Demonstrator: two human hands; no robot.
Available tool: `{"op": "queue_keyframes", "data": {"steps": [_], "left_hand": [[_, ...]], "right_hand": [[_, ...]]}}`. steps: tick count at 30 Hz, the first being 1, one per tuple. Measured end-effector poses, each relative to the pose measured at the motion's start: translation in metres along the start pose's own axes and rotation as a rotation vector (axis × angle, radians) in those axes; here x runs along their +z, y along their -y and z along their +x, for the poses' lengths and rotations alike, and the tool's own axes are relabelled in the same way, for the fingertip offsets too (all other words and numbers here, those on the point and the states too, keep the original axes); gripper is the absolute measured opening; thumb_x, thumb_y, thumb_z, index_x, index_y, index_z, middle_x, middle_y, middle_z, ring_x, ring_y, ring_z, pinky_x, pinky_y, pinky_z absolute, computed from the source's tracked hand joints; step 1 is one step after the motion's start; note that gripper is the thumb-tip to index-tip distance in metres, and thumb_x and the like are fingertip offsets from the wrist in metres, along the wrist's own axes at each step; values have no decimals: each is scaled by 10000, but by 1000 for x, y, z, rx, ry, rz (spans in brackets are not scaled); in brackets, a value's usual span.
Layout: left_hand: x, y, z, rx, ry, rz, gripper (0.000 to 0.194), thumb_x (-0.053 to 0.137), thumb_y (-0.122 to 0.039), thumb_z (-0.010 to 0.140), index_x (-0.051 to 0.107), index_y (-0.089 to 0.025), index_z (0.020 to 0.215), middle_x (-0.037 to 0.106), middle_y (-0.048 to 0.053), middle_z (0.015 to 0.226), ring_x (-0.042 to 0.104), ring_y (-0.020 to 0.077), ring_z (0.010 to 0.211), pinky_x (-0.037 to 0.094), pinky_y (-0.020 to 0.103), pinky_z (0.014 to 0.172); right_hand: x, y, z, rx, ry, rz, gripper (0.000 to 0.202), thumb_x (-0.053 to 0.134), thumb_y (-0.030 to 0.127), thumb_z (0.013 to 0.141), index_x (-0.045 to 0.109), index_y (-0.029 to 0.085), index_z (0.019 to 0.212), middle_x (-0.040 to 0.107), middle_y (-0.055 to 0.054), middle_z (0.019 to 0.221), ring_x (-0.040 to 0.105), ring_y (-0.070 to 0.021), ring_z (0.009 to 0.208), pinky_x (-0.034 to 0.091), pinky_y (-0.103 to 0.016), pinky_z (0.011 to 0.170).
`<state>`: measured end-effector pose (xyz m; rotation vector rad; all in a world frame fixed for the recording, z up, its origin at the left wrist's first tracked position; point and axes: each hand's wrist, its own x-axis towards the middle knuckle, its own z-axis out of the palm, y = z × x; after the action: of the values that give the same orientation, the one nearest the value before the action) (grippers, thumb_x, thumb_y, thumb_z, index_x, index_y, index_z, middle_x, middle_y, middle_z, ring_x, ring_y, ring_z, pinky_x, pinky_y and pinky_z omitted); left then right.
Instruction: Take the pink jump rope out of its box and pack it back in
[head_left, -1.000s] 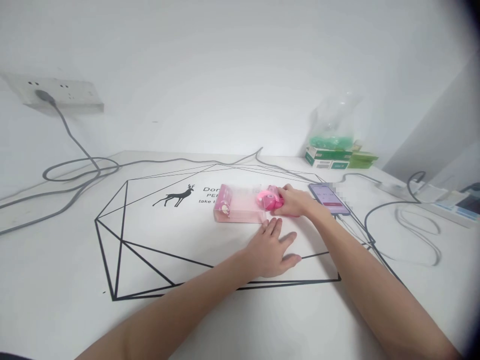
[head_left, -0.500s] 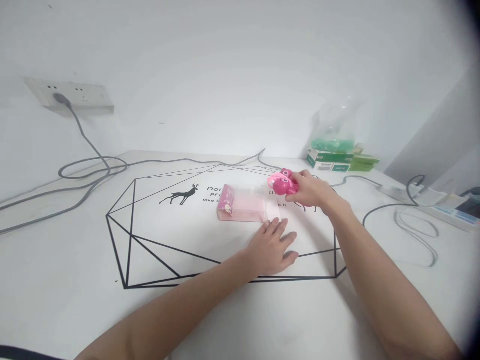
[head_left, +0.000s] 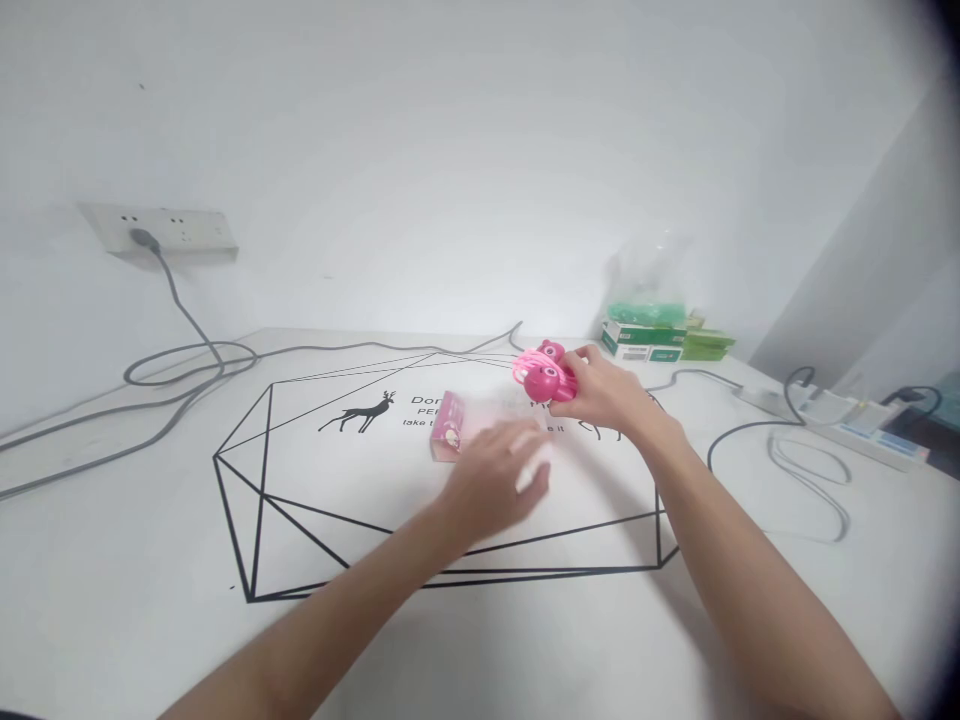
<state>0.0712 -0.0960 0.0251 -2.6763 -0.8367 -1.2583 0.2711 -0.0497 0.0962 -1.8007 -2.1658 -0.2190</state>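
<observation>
My right hand (head_left: pixel 600 388) is closed around a pink jump rope (head_left: pixel 546 372), held up above the table. Its two handles end in round heads with big eyes, and a bundle of pink cord shows beside them. Below it lies a pink box (head_left: pixel 448 428) with a printed end and a pale, see-through body. My left hand (head_left: pixel 491 478) is over the box's right part and hides much of it. Its fingers are blurred but apart, thumb held away; whether they touch the box I cannot tell.
A white table (head_left: pixel 150 560) bears a printed deer and black lines. Green-and-white boxes (head_left: pixel 645 340) with a plastic bag (head_left: pixel 649 285) stand at the back right. A power strip (head_left: pixel 847 425) lies on the right. Grey cables (head_left: pixel 187 370) run along the left and back.
My left hand has lifted from the table by the box's right end and moved left over the box. My right hand still holds the jump rope. The view has shifted slightly.
</observation>
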Motion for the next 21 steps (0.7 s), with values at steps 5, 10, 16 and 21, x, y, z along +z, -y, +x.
{"op": "queue_keyframes", "data": {"steps": [5,10,16,21], "left_hand": [[-1,18,38,-689,-306,-594,591,655,-345,854,382,-258,1371,438,121,1429,513,260,1251,524,370,916],[21,22,50,-719,-335,-993,753,715,-261,823,301,-281,1452,508,99,1379,520,248,1257,488,345,994],[26,36,45,-659,-421,-1090,729,716,-159,779,370,-283,1408,491,76,1401,536,222,1234,508,321,972],[25,51,41,-718,-482,-970,584,675,-114,751,509,-294,1282,594,43,1236,606,217,1098,533,344,908]], "right_hand": [[-3,16,-4,-5,-10,19,580,625,499,715,498,256,1226,507,-108,1206,616,-266,855,443,-334,620],[5,30,-5,-32,-7,14,696,647,503,725,436,264,1343,496,-138,1220,607,-306,945,443,-331,665],[18,32,-3,-50,-2,124,714,631,546,751,402,261,1364,468,-144,1226,614,-300,913,461,-344,665],[26,33,-1,-102,70,366,613,643,632,737,486,258,1198,433,-112,1261,623,-243,865,500,-377,733]]}}
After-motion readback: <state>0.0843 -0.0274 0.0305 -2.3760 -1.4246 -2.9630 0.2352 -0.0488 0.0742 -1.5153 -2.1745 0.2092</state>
